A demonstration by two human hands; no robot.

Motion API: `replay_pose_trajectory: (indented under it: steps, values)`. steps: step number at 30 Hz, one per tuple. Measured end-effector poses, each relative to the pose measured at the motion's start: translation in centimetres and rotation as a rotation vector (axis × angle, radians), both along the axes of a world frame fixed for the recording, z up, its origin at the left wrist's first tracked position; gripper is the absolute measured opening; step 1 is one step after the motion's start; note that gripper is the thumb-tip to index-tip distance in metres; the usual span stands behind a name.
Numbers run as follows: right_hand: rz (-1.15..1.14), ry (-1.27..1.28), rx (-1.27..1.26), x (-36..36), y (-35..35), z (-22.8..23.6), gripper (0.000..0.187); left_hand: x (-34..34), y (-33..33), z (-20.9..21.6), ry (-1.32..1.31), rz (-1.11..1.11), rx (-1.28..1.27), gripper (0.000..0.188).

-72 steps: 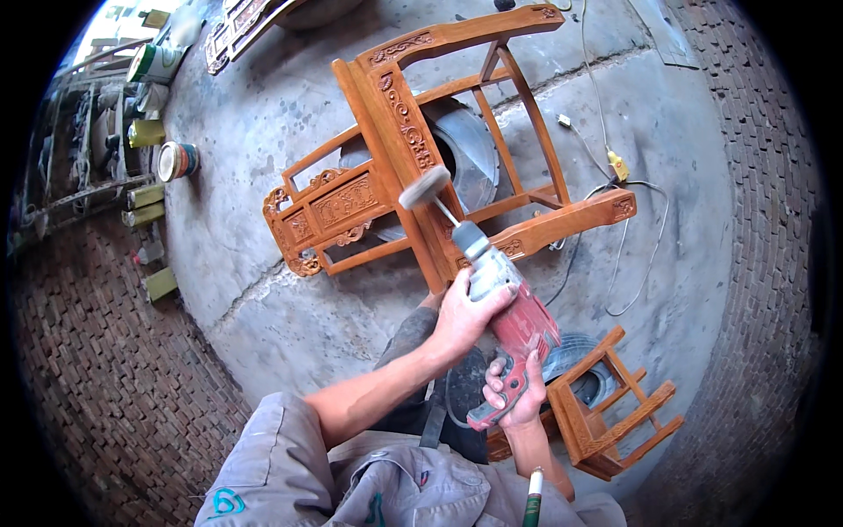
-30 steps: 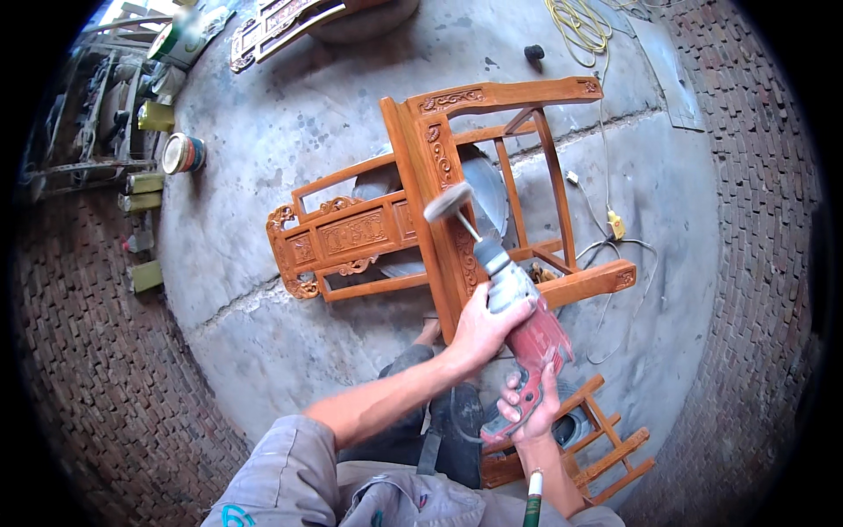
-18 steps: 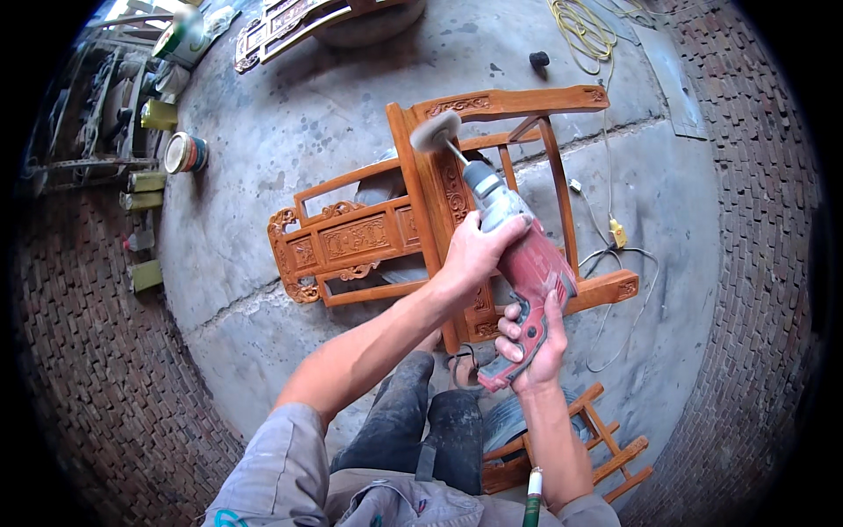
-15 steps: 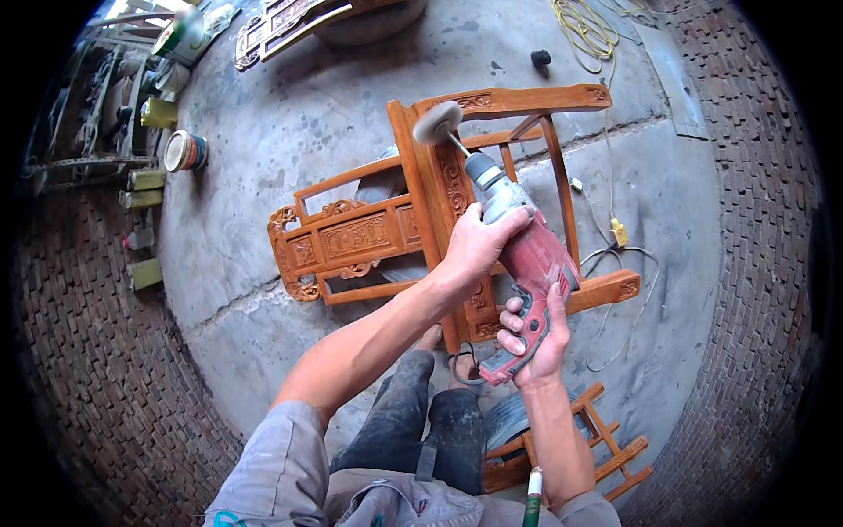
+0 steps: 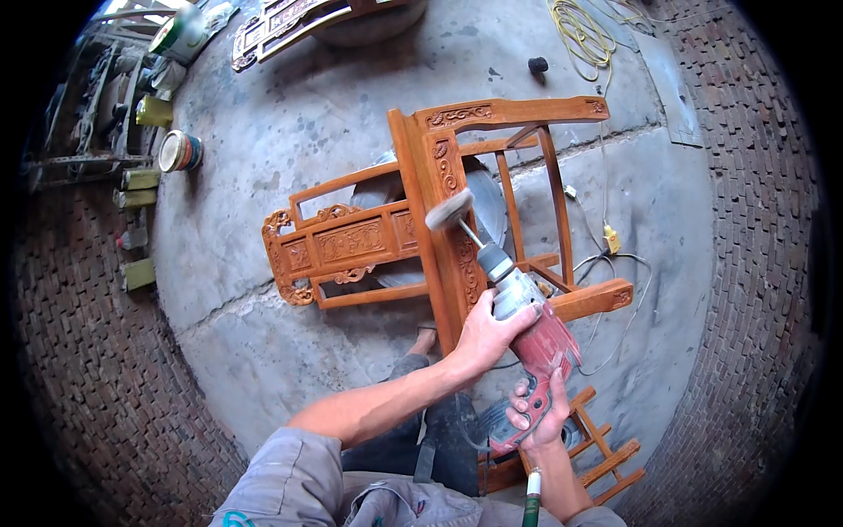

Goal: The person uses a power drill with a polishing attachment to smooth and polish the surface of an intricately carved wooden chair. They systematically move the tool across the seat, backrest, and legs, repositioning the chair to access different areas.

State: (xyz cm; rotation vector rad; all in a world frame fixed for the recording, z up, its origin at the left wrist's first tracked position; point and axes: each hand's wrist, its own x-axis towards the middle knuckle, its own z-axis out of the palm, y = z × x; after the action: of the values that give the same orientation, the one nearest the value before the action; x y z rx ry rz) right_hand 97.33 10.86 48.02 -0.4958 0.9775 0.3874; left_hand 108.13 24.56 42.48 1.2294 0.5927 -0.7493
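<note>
A dusty red power drill (image 5: pixel 546 342) is held in both my hands. My left hand (image 5: pixel 493 332) wraps round its grey front housing, while my right hand (image 5: pixel 546 406) grips the rear handle. A pale round buffing wheel (image 5: pixel 450 211) sits on a shaft in the chuck, over the carved rail of an orange-brown wooden chair (image 5: pixel 465 255). I cannot tell whether the wheel touches the wood. The chair lies tipped over, with its carved backrest (image 5: pixel 351 239) pointing left and its legs to the right.
Another wooden frame (image 5: pixel 606 448) stands at the lower right, and a carved piece (image 5: pixel 290 26) lies at the far left. A yellow hose coil (image 5: pixel 581 35), a yellow plug (image 5: pixel 612 239) with cables and a small black object (image 5: pixel 537 65) are on the concrete floor. Left stands a bucket (image 5: pixel 180 151).
The drill and both hands have moved nearer to me. Its wheel has shifted from the far end of the carved rail towards the rail's middle.
</note>
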Motion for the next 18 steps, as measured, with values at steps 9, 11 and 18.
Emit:
replay_pose_trajectory:
  steps: [9,11,18]
  values:
    - [-0.011,-0.150,0.055,7.4,3.4,-2.6,0.054,7.6,2.5,-1.8,-0.149,-0.012,-0.001,0.061]
    - [-0.024,-0.168,0.045,8.5,4.1,-2.8,0.055,8.6,2.7,-1.6,-0.143,0.031,-0.029,0.062]
    - [-0.058,-0.218,0.004,11.3,5.0,-3.4,0.052,11.7,2.9,-3.0,-0.181,-0.012,0.005,0.058]
